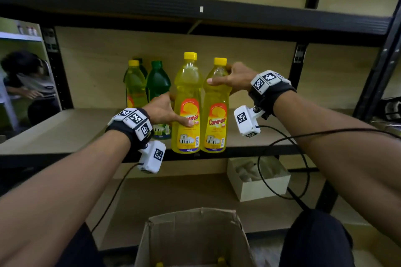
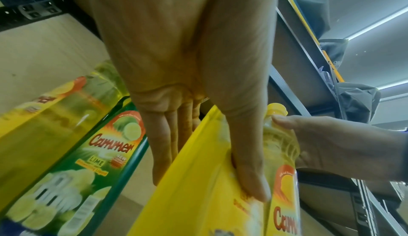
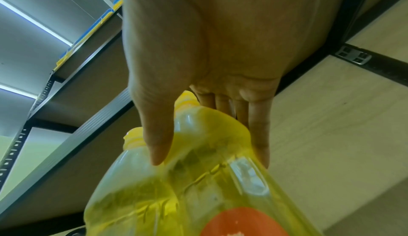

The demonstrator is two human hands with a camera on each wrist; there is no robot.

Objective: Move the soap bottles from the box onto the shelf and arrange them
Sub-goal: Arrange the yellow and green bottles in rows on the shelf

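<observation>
Two yellow soap bottles stand side by side at the shelf's front edge. My left hand grips the left yellow bottle at its label, thumb in front; the left wrist view shows the fingers behind that bottle. My right hand grips the right yellow bottle around its shoulder, below the cap; in the right wrist view the thumb and fingers wrap the bottle. Behind stand a green lime bottle and a yellow-green bottle. The cardboard box lies open below.
The wooden shelf board has bare room left and right of the bottles. A black frame beam runs overhead. A small white box sits on the lower shelf. Another person crouches far left.
</observation>
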